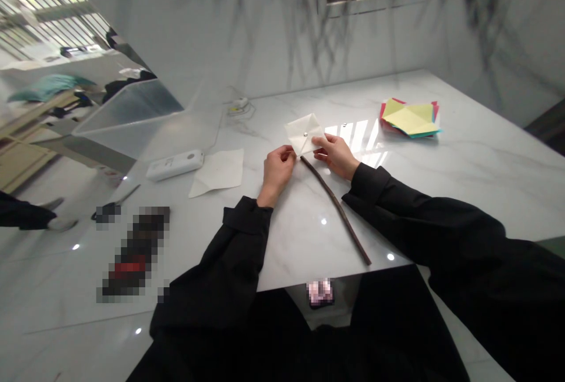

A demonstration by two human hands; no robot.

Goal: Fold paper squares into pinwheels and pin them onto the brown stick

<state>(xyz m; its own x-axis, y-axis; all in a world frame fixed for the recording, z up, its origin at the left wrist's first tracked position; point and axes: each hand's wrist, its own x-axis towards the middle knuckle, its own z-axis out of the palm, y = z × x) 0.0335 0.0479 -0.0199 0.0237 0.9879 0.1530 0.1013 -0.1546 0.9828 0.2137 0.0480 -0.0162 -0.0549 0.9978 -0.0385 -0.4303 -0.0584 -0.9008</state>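
A small square of cream-white folded paper point(298, 127) is between my hands, with a small round shiny dot near its middle. My right hand point(338, 157) pinches its right side, thumb on top. At its lower left edge, my left hand point(278, 173) has its fingers pinched together; the fingertips partly hide what they grip. A thin dark brown stick point(338, 208) lies on the marble-patterned table, its upper end just below the paper and its lower end toward me.
On the left are a flat white sheet point(220, 171), a white oblong device point(175, 165), scissors point(110, 210) and a blurred dark object point(136, 252). Colored papers point(410, 118) are stacked at right. A translucent bin point(136, 108) stands at back left. A person's foot point(62, 224) shows far left.
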